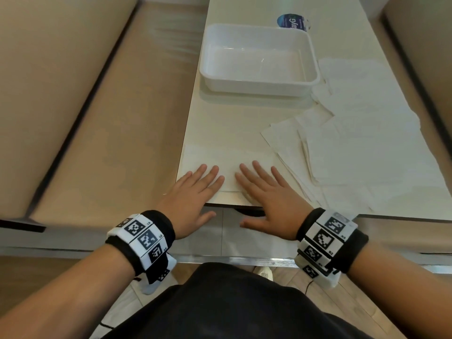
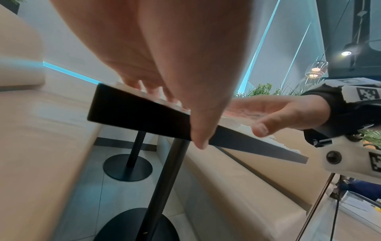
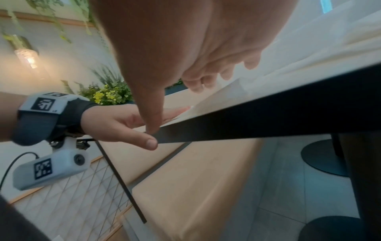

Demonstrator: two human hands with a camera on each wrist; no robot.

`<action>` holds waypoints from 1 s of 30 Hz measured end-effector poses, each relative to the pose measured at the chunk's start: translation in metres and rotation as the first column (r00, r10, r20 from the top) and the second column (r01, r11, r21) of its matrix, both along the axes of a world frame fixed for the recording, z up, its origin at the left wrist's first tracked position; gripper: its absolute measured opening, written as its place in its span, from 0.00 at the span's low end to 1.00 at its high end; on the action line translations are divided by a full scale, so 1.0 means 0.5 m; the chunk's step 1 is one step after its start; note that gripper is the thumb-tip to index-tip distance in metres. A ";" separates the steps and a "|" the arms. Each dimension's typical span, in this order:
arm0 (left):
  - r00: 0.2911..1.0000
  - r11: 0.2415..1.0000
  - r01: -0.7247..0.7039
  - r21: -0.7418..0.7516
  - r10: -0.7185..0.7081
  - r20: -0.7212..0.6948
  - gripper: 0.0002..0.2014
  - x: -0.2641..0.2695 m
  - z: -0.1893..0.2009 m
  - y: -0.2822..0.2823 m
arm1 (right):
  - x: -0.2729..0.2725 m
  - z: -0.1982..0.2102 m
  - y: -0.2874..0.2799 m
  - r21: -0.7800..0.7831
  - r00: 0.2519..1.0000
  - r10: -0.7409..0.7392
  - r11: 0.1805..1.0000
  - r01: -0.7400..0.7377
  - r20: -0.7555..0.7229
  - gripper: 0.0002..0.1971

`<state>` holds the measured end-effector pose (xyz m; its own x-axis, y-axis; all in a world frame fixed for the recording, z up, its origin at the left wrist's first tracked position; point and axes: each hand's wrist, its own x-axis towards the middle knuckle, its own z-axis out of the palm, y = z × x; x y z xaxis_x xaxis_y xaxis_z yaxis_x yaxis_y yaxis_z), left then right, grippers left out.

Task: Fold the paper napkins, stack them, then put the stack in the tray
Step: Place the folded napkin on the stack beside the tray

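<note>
While the left hand (image 1: 193,194) lies flat with fingers straight on a napkin (image 1: 220,157) at the table's (image 1: 234,123) near edge, the right hand (image 1: 266,192) presses flat beside it on the same sheet, thumbs hanging off the edge. Beyond them sits the white tray (image 1: 259,89), and loose napkins (image 1: 362,143) spread to its right.

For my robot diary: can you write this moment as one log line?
left hand: flat on napkin | right hand: flat on napkin | tray: empty | loose napkins: unfolded, right
</note>
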<state>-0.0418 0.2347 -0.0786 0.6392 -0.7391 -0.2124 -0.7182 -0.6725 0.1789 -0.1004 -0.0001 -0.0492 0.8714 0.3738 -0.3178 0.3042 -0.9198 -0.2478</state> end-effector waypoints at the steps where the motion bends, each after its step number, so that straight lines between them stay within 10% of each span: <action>1: 0.999 0.999 -0.004 -0.049 0.006 0.032 0.38 -0.004 0.001 0.001 | -0.004 -0.002 0.002 -0.012 0.999 0.041 0.999 -0.041 0.007 0.46; 11: 0.990 0.938 0.042 -0.344 0.007 0.139 0.12 -0.014 0.009 0.004 | -0.014 -0.018 0.000 0.169 0.958 -0.100 0.984 0.055 0.269 0.13; 16: 0.993 0.879 -0.116 -0.463 0.116 -0.029 0.18 -0.016 0.041 0.009 | -0.020 0.003 -0.014 0.276 0.953 -0.172 0.956 0.100 0.251 0.07; 25: 0.691 0.428 -0.712 -0.557 0.286 -0.664 0.10 0.025 0.135 0.006 | 0.018 0.091 -0.057 0.617 0.838 -0.546 0.662 0.426 0.008 0.05; 30: 0.622 0.409 -0.780 -0.473 0.426 -0.658 0.17 0.065 0.098 -0.002 | 0.073 0.080 -0.076 0.451 0.785 -0.604 0.666 0.594 -0.140 0.09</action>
